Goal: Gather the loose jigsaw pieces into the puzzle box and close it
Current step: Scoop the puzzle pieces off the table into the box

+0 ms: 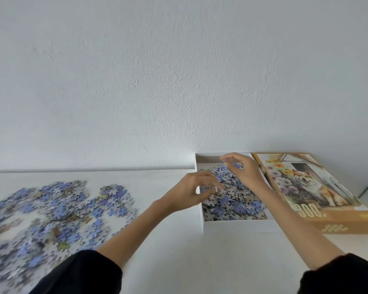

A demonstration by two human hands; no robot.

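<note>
Here, a person's two hands hover apart above an open white puzzle box [232, 226] that holds blue and grey pieces, on a white table [170, 251]. The right hand [243, 169] hangs with fingers loosely bent, holding nothing visible. The left hand [194, 193] is blurred and its grip is unclear. Loose jigsaw pieces [51, 211] lie scattered well to the left. The lid [306, 187] rests just right of the box.
</note>
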